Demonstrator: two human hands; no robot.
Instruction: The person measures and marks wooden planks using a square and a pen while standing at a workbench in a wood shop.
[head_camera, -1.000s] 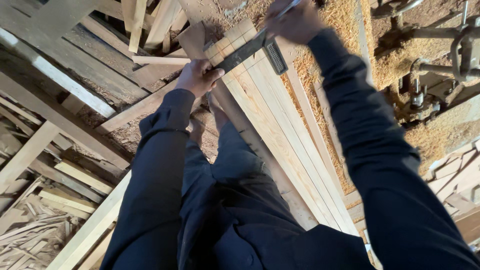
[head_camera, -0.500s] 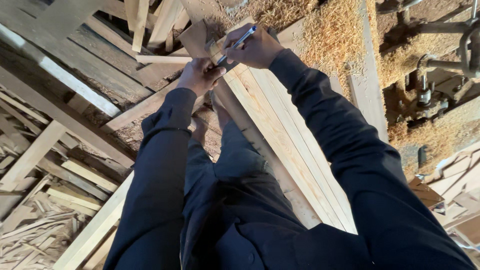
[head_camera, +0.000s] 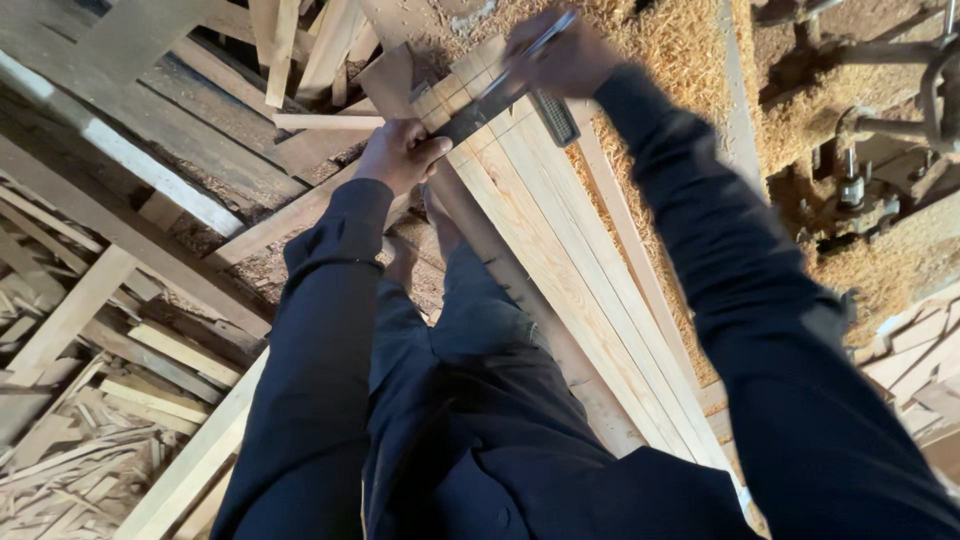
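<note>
While squared: boards' (head_camera: 560, 250) right edge open.

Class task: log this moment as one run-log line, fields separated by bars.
left hand: pressing square onto planks | right hand: holding pen at square | floor: sawdust

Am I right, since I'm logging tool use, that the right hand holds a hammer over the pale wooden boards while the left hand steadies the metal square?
Not quite: the head view shows the right hand holding a slim silver pen, not a hammer. It is over the pale wooden boards; the left hand steadies the dark metal square.
</note>
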